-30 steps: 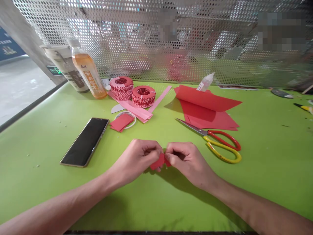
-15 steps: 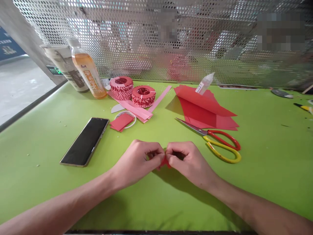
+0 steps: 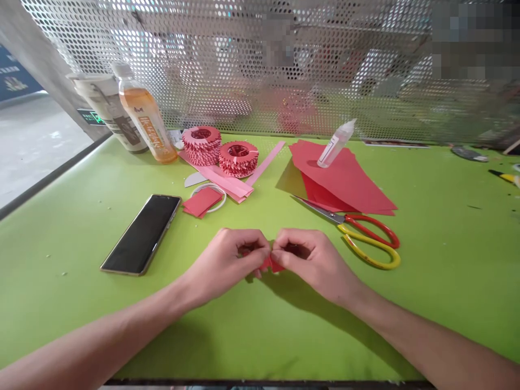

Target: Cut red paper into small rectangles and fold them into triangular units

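Observation:
My left hand [image 3: 227, 257] and my right hand [image 3: 312, 260] meet above the green table, pinching a small folded piece of red paper [image 3: 273, 264] between them. Most of that piece is hidden by my fingers. Nearest my right hand lie scissors [image 3: 345, 219] with red and yellow handles, their blades pointing left. Beyond them is a loose pile of red paper sheets [image 3: 345, 179], with a small white glue bottle [image 3: 337, 143] lying on top. Neither hand touches the scissors or the sheets.
Two coiled red-and-white folded paper rings [image 3: 202, 145] [image 3: 238, 158] sit on pink strips [image 3: 227, 181] at the back. A phone [image 3: 141, 234] lies left of my hands. A drink bottle [image 3: 144, 118] and a cup [image 3: 108, 108] stand by a perforated metal screen [image 3: 244, 54].
The top red sheet has settled flat, and the glue bottle now lies on the pile. My hands have shifted slightly farther up the table, with more of the red piece covered.

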Available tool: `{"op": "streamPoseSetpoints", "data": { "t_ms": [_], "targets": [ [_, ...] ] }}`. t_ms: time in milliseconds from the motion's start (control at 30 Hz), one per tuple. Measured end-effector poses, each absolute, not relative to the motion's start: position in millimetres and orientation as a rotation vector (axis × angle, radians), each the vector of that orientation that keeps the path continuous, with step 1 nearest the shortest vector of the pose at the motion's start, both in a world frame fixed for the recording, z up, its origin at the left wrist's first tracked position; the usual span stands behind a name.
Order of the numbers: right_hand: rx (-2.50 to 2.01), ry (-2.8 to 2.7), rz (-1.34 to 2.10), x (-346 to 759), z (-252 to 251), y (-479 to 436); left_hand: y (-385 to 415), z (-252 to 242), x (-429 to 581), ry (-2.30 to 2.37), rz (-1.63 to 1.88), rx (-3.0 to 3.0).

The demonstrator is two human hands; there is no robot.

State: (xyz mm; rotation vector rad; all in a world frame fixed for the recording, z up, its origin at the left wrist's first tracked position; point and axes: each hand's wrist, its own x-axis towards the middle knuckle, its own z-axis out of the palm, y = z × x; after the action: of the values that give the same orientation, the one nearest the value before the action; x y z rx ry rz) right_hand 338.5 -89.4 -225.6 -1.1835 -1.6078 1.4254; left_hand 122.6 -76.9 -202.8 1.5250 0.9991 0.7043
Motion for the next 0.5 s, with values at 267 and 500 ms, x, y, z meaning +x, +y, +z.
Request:
{"op": "streamPoseSetpoints", "data": {
  "t_ms": [267,500],
  "targets": [
    [-1.213,-1.601,1.372,340.7,-227.9,-89.6,-75.8,-205.4,123.2,1.062,0.696,1.403],
    [-1.181,-1.625,1.406,338.0,-229.1,-91.8,-80.0,-200.8,126.0,1.159,0.736,1.660]
  ]
}}
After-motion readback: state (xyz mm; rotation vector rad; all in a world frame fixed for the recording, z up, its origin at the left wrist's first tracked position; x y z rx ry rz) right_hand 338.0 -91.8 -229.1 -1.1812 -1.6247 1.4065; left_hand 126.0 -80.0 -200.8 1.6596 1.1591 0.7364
